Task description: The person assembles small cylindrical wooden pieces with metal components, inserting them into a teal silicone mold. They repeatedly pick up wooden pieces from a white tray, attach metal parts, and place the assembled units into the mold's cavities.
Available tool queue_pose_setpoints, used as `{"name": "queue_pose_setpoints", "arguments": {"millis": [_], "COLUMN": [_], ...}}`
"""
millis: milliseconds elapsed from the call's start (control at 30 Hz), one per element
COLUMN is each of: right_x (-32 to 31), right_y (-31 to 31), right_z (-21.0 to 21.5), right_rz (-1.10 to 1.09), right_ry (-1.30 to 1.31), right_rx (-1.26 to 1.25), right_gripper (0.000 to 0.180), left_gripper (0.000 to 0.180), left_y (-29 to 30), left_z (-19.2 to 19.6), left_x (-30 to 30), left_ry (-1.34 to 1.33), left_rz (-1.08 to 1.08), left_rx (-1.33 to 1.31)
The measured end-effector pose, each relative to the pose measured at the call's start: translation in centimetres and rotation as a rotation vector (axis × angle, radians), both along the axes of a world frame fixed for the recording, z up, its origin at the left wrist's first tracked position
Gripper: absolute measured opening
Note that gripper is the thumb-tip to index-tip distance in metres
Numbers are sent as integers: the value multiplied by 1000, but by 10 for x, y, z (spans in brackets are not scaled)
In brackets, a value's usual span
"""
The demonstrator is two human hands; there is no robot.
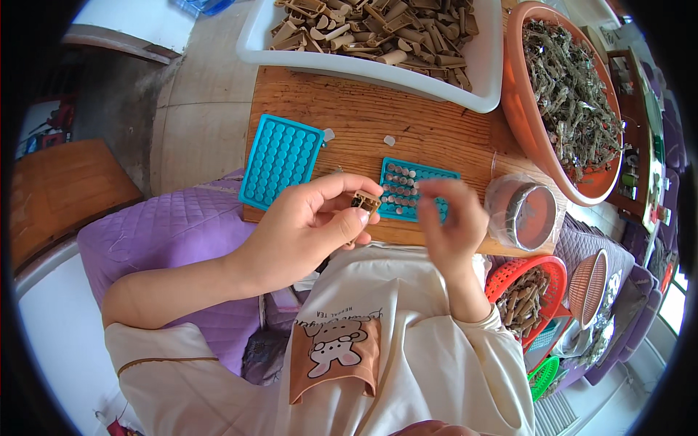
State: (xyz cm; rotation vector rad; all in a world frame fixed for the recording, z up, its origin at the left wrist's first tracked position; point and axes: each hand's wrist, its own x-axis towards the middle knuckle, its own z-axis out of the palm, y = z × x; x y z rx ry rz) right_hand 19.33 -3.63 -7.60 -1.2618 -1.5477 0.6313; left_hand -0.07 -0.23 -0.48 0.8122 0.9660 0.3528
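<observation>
My left hand (302, 221) is closed around a small tan plastic piece (366, 202), hollow with dark parts inside, its open end turned up between thumb and fingers. To its right, my right hand (459, 229) is raised over the corner of a teal tray (422, 163), and its fingers are smeared by motion. Several small silvery discs (396, 183) sit in that tray's round pockets. A second, larger teal tray (280, 163) with rows of round pockets lies behind my left hand. Whether my right fingers hold anything is not visible.
On the wooden table (349, 109) stand a white bin (371, 70) of tan plastic pieces and a plastic-wrapped round container (493, 211). An orange basin (512, 94) of tangled scraps is at the far right. Below it, a red basket (550, 267) holds more tan pieces.
</observation>
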Motion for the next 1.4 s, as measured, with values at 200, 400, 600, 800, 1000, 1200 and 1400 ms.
{"name": "queue_pose_setpoints", "arguments": {"millis": [200, 400, 600, 800, 1000, 1200, 1400], "right_x": [30, 25, 13, -17, -29, -23, 15], "right_y": [3, -3, -6, -14, -16, -16, -2], "right_z": [-56, -70, -33, 16, 13, 12, -27], "right_rz": [-67, -45, -121, 19, 97, 229, -18], "right_ry": [-382, -597, -237, -56, -81, -183, 294], "right_rx": [-319, -225, -18, 288, 353, 124, -586], "right_gripper": [23, 19, 25, 32, 30, 25, 22], "left_gripper": [26, 26, 28, 30, 30, 27, 25], "left_y": [-1, 0, -4, -3, -6, -7, -8], "left_z": [5, 6, 2, 2, 0, -17, -21], "left_x": [1, 1, 1, 1, 2, 3, 0], "left_ry": [12, 43, 26, 60, 67, 123, 79], "left_rz": [-38, -81, -90, -155, -137, -155, -144], "left_rx": [131, 58, 72, 109, 132, 50, 18]}}
